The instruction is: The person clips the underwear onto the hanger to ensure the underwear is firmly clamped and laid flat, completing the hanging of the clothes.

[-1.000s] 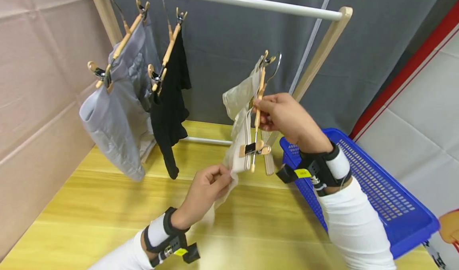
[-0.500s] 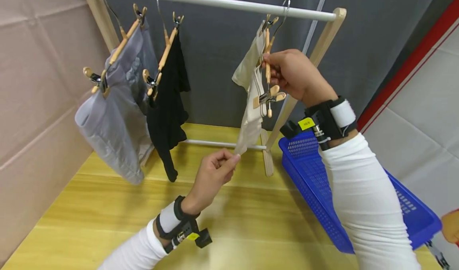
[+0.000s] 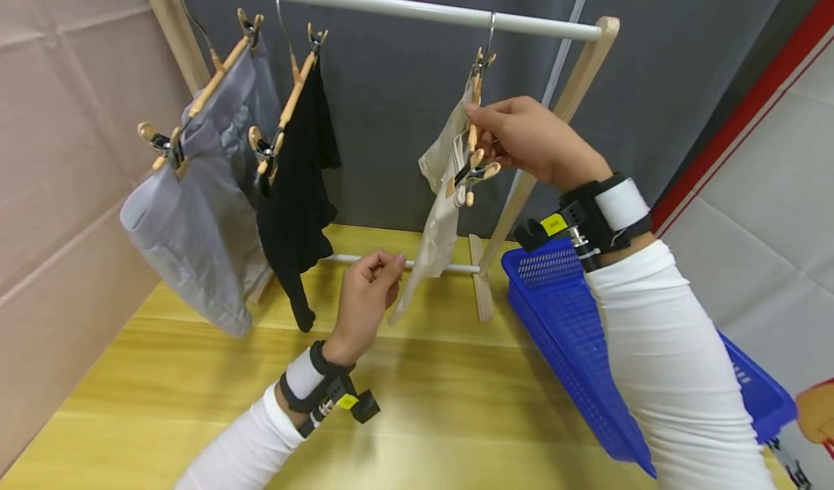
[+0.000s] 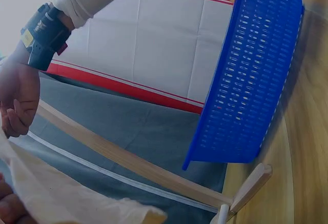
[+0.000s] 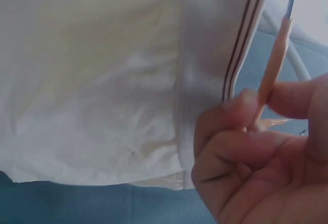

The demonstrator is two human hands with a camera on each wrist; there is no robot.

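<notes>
My right hand (image 3: 521,139) pinches the wooden bar of a clip hanger (image 3: 478,90) between thumb and fingers, its metal hook up at the white rail (image 3: 417,10). From the clips hangs a cream garment (image 3: 439,233). The right wrist view shows the garment's waistband (image 5: 215,44) with thin dark stripes, close beside the pinched bar (image 5: 275,55). Lower down, my left hand (image 3: 365,298) is loosely curled just left of the garment's hanging hem, with a small gap between them. In the left wrist view, part of the cream cloth (image 4: 66,193) passes by the left fingers (image 4: 10,206).
Grey shorts (image 3: 195,215) and a black garment (image 3: 296,208) hang on clip hangers at the rack's left. A blue plastic basket (image 3: 554,316) stands right of the rack's wooden leg (image 3: 481,287), on the wood-grain table (image 3: 417,410). A grey curtain (image 3: 391,113) hangs behind.
My right hand has raised the hanger with the cream garment to the rail, then moved slightly left. The left hand has let go of the hem and drawn left; the garment now hangs.
</notes>
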